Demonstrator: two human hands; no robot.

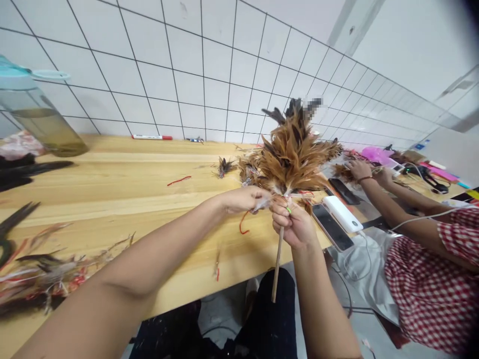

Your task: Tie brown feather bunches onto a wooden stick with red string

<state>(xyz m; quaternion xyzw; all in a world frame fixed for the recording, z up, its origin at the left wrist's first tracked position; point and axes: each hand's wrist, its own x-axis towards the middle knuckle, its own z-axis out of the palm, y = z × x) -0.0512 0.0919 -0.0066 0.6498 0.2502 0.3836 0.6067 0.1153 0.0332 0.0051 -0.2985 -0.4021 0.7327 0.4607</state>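
A feather duster [290, 154] of brown and dark feathers stands upright before me. Its thin wooden stick [278, 264] points down past the table edge. My right hand [294, 219] is closed round the stick just under the feathers, with a green band on one finger. At the base of the feathers, my left hand [245, 200] is closed in a pinch on a pale, wispy feather [263, 202]. A red string [244, 224] hangs below that hand. Small loose feathers [250, 169] lie behind the duster.
On the left are a water bottle [48, 119], scissors [15, 227] and a heap of feather scraps [56, 274]. A red marker [151, 137] lies by the tiled wall. To the right are a phone [333, 227], a white power bank [342, 213] and a co-worker's hands [361, 169].
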